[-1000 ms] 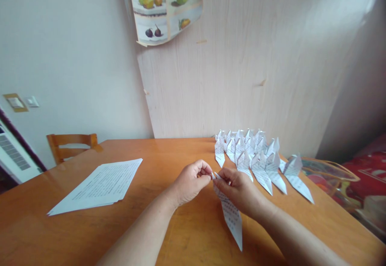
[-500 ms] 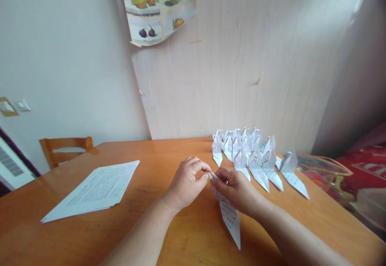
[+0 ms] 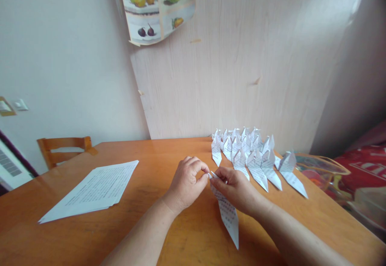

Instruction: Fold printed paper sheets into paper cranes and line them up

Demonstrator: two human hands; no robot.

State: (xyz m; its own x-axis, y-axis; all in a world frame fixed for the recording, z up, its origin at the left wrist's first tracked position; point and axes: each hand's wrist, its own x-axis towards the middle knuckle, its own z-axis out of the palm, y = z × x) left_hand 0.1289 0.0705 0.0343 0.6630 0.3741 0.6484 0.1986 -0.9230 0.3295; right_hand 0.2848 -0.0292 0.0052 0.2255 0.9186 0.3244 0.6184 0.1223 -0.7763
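Observation:
A folded printed paper figure [image 3: 228,215] hangs with its long pointed end slanting down toward me over the table. My right hand [image 3: 232,183] is closed around its upper part, thumb on top, and covers much of the folding. At the small tip of the same paper figure, the thumb and forefinger of my left hand [image 3: 189,181] are pinched together. Beyond my right hand stand several similar folded paper figures [image 3: 256,163] in rows, each with an upright peak and a pointed flap lying forward.
A stack of printed sheets [image 3: 93,189] lies on the left of the wooden table [image 3: 144,234]. Behind the table's far left edge is a wooden chair [image 3: 64,147]. Clear plastic bags or containers [image 3: 328,177] and a red item [image 3: 364,167] are beyond the right edge.
The hands keep nearly the same grip on the paper figure. Its lower pointed end has swung very slightly left, and the whole view has shifted a little.

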